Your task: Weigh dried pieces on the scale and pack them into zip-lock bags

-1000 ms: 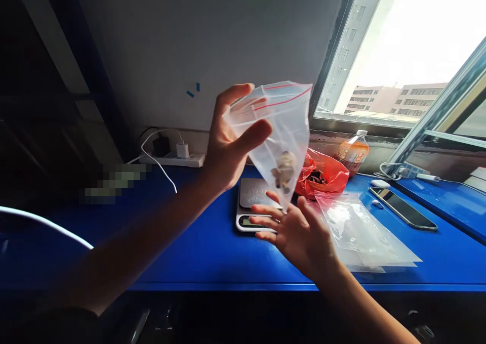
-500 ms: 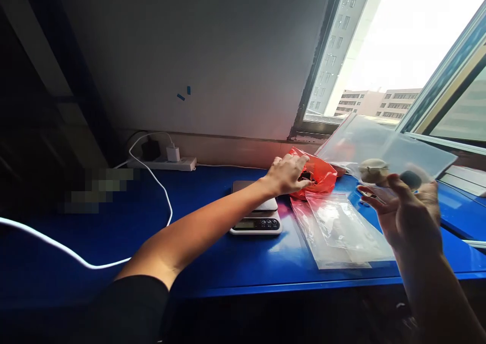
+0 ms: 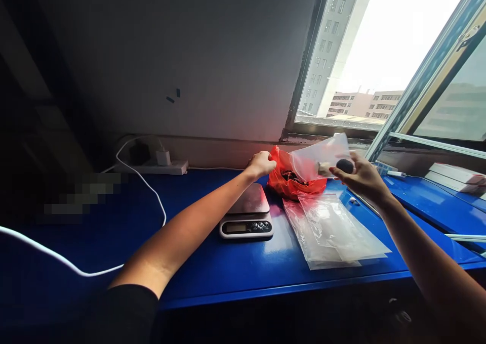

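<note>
My left hand (image 3: 261, 164) is closed on the left rim of a red plastic bag (image 3: 276, 182), which stands open with dark, thin pieces (image 3: 294, 177) inside. My right hand (image 3: 366, 177) grips a translucent plastic bag (image 3: 319, 154), tilted so that its far end lies over the red bag. Beside the right fingers show a dark round thing (image 3: 345, 166) and a pale thing (image 3: 324, 169); whether they are inside the bag I cannot tell. Flat clear zip bags (image 3: 337, 230) lie in front of the red bag. A digital kitchen scale (image 3: 246, 227) stands to their left.
A white power strip (image 3: 174, 168) with a plugged-in charger (image 3: 163, 157) lies along the wall. Its white cable (image 3: 150, 189) loops across the blue table (image 3: 190, 263). At the right are white boxes (image 3: 453, 177) and the window frame (image 3: 398, 96).
My left hand has gone from over the red bag's opening to its left rim, pulling it wider. My right hand has brought the translucent bag left and over the red bag.
</note>
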Motion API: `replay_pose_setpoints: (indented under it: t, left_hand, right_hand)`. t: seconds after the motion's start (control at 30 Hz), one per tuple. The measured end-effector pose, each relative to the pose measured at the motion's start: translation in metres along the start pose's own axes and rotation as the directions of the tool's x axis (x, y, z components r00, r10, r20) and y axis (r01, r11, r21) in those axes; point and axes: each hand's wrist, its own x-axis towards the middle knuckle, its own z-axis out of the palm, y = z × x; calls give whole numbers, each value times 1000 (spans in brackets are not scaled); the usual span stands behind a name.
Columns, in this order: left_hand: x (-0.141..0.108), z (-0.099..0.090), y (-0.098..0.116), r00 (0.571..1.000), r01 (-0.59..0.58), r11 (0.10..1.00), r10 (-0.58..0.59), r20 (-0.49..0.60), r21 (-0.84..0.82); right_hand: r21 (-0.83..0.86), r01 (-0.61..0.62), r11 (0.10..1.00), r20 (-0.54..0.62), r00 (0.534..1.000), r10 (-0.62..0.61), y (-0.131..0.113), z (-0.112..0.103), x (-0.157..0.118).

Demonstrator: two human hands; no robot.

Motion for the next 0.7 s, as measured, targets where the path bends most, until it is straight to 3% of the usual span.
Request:
replay_pose_setpoints:
  t: [0.1, 0.2, 0.33, 0.47, 0.63, 0.7]
  left_hand:
    - [-5, -3, -1, 1000, -16, 996, 16, -7, -90]
    - [-13, -6, -3, 999, -50, 987, 49, -9, -154]
    - [-32, -12, -10, 997, -82, 973, 82, -7, -215]
    - [-55, -25, -22, 992, -126, 961, 127, -14, -247]
    - [-83, -50, -47, 981, -192, 935, 193, -25, -298]
    - [-94, -59, -60, 982, -184, 929, 189, -15, -321]
  right_hand:
    - [-87, 89, 992, 193, 979, -71, -8, -2, 28]
    - [-130, 106, 986, 272, 960, -68, -20, 0, 49]
    - [-257, 101, 961, 221, 974, -43, -37, 0, 65]
    - [-338, 70, 938, 92, 995, -41, -51, -5, 70]
    - [-411, 98, 906, 153, 987, -37, -60, -9, 71]
    - [-373, 82, 924, 86, 995, -53, -62, -14, 68]
